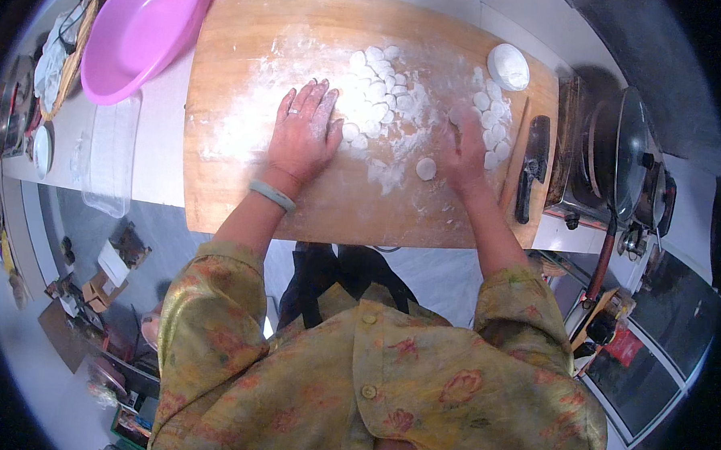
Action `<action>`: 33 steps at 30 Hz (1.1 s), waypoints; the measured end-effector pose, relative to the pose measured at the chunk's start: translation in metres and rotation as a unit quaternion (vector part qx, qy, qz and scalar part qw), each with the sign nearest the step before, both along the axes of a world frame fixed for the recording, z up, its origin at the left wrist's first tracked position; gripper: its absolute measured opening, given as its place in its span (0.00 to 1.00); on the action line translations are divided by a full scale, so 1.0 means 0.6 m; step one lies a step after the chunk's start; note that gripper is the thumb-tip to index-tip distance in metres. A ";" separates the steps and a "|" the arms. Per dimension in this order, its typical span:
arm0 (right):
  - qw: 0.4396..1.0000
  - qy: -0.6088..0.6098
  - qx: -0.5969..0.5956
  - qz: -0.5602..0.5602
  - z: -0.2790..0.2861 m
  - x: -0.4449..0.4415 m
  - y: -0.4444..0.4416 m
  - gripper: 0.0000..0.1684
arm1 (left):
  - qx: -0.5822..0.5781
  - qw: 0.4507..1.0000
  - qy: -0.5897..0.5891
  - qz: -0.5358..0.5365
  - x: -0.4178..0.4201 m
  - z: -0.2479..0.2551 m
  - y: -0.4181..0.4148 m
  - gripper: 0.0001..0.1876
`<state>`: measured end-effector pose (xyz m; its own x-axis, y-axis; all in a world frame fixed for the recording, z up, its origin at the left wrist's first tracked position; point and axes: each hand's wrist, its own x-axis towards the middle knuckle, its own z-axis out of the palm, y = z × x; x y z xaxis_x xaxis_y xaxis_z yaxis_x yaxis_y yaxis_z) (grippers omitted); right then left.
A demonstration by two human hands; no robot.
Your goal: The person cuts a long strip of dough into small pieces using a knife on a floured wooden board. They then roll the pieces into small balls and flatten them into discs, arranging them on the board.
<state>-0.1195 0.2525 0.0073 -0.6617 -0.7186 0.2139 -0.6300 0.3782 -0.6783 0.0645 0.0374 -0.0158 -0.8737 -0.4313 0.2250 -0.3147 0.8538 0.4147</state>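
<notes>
My left hand lies palm down on the floury wooden board, fingers a little spread, beside a cluster of small flattened dough pieces. Whatever may be under its palm is hidden. Blurred by motion, my right hand is over the board's right part. A pale dough piece shows at its fingertips, but whether the fingers grip it is unclear. A single dough disc lies left of that hand. Another group of dough discs sits just to its right.
At the board's right edge are a wooden rolling pin, a black-handled cleaver and a white bowl. Beyond them stands a stove with a lidded pan. A pink basin and a clear plastic container are on the left.
</notes>
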 end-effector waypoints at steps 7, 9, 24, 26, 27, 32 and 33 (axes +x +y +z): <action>0.960 0.171 0.089 0.201 -0.007 0.043 0.075 0.14 | 0.000 1.000 -0.005 -0.004 -0.002 -0.008 -0.001 0.23; 0.961 0.195 0.127 0.150 -0.004 0.029 0.086 0.15 | 0.009 1.000 -0.009 -0.003 -0.001 -0.005 0.000 0.24; 0.974 0.134 0.126 0.136 -0.007 0.130 -0.091 0.18 | 0.018 1.000 -0.014 0.004 -0.002 -0.001 0.004 0.24; 0.974 0.113 0.150 0.126 -0.007 0.127 -0.080 0.18 | 0.017 1.000 -0.024 0.003 -0.003 0.005 0.003 0.24; 0.974 0.103 0.161 0.122 -0.008 0.126 -0.071 0.17 | 0.016 0.999 -0.029 0.004 -0.003 0.007 0.003 0.24; 0.979 0.113 0.121 0.115 0.002 0.088 0.061 0.16 | 0.011 1.000 -0.017 0.002 0.000 0.004 0.002 0.24; 0.979 0.106 0.130 0.114 0.009 0.082 0.077 0.16 | 0.010 1.000 -0.019 0.000 -0.004 0.007 0.001 0.24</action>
<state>-0.0706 0.2987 0.0128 -0.4383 -0.8909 0.1193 -0.8346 0.3541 -0.4220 0.0618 0.0381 -0.0116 -0.8816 -0.4348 0.1836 -0.3297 0.8457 0.4195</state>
